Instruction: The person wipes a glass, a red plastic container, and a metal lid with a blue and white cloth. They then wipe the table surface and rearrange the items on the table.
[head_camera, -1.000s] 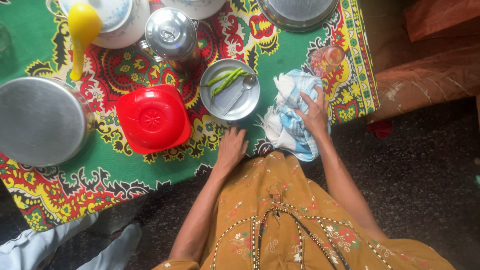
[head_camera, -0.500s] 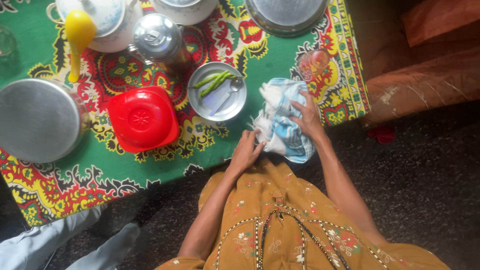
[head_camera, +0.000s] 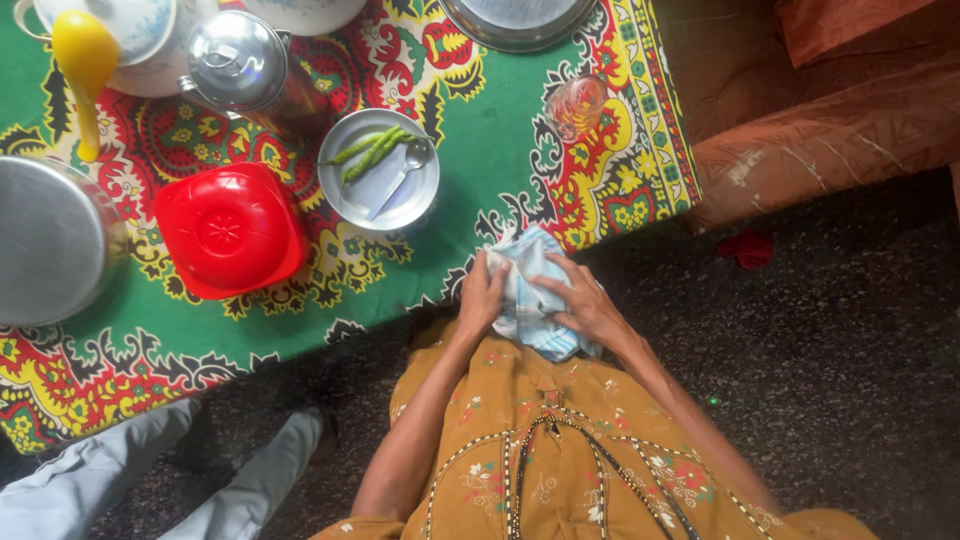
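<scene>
A patterned green, red and yellow floor cloth (head_camera: 520, 150) covers dark carpet, an orange cushion (head_camera: 830, 110) at far right. On it sit a steel lid (head_camera: 50, 240) at left, a red square container (head_camera: 228, 230) and a steel plate (head_camera: 385, 185) of green chillies. Both the left hand (head_camera: 482, 298) and right hand (head_camera: 585, 305) clasp a bunched blue-white cloth (head_camera: 530, 290) at the near edge.

A home, with a meal laid out on the floor: a patterned cloth (head_camera: 480, 150) carries steel pots, a plate of green chillies (head_camera: 378, 182) at 11 o'clock, and an orange cushion (head_camera: 820, 130) at 2 o'clock.
</scene>
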